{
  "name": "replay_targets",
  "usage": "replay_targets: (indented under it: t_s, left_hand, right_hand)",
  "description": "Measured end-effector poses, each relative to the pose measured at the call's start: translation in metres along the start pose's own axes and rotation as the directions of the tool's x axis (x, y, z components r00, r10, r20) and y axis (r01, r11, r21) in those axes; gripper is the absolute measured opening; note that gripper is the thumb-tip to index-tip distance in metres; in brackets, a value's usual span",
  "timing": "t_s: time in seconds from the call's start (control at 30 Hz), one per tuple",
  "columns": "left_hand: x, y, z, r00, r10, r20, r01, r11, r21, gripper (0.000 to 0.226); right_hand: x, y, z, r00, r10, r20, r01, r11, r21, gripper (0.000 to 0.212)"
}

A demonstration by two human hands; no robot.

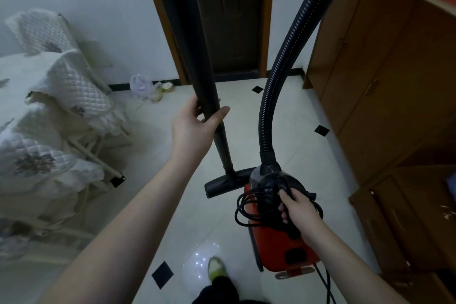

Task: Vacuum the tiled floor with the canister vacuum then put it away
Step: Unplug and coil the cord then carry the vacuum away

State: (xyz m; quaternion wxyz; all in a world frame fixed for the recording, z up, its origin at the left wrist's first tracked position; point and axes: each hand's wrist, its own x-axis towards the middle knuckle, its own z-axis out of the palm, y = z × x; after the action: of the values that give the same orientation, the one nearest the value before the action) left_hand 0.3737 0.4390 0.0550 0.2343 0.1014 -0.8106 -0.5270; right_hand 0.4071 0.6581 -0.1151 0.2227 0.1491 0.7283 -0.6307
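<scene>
Above a glossy pale tiled floor point(291, 131), the left hand point(195, 126) grips a smooth black wand point(197, 61), its flat floor head point(222, 184) hanging. The right hand point(299, 215) holds the red canister vacuum point(276, 242) and coiled black cord point(249, 207); a ribbed hose point(288, 44) arches upward.

vac body point(276, 242) red | hose point(291, 39) blk | floor point(283, 116) white w/ blk diamonds

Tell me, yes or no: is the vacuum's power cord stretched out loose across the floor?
No: the cord is gathered in loops on the red canister, gripped by the right hand, while the left hand holds the wand.
</scene>
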Motion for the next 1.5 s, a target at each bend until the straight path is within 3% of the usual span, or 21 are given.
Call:
replay_targets:
  t_s: [0.67,0.93,1.27,1.5]
  left_hand:
    - [0.329,-0.063,0.150,0.980,0.081,0.180,-0.072,0.996,-0.057,0.032]
    - [0.458,-0.069,0.258,0.957,0.172,0.233,-0.161,0.985,-0.063,0.028]
    - [0.600,-0.064,0.372,0.960,0.143,0.242,-0.146,0.989,-0.007,0.032]
    - [0.706,-0.086,0.426,0.959,0.130,0.250,-0.124,0.992,-0.038,0.029]
  right_hand:
    - [0.283,-0.154,-0.003,0.980,0.082,-0.182,-0.078,0.997,0.028,0.015]
    - [0.409,-0.218,-0.041,0.978,0.106,-0.178,-0.093,0.992,0.081,0.016]
    - [0.572,-0.310,-0.100,0.977,0.141,-0.158,-0.125,0.986,0.109,0.018]
    - [0.680,-0.365,-0.112,0.979,0.122,-0.162,-0.117,0.992,0.036,0.021]
